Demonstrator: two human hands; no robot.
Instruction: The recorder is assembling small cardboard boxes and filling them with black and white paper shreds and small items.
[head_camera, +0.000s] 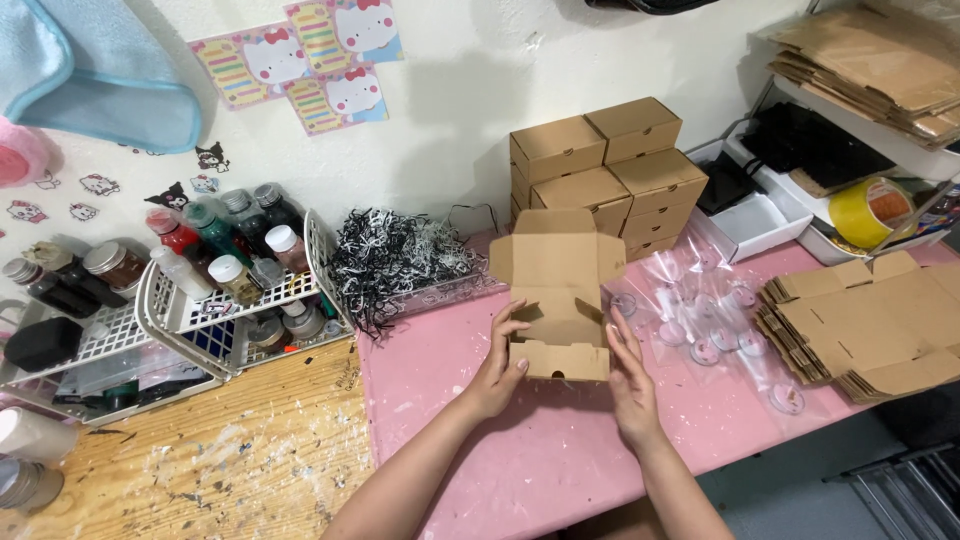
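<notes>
A small brown cardboard box (558, 300) stands on the pink table (560, 450), its lid flapped up toward the wall. My left hand (498, 368) presses the box's left side, fingers curled over the wall. On the opposite side, my right hand (630, 378) lies flat against the right wall. Both hands hold the box between them near its front panel.
A stack of closed brown boxes (605, 170) stands behind. Black-and-white paper shreds (395, 262) lie to the left. Flat unfolded box blanks (865, 325) lie right, with small clear bags of round items (710, 315) between. White baskets of bottles (215, 285) sit left; a yellow tape roll (868, 212) lies far right.
</notes>
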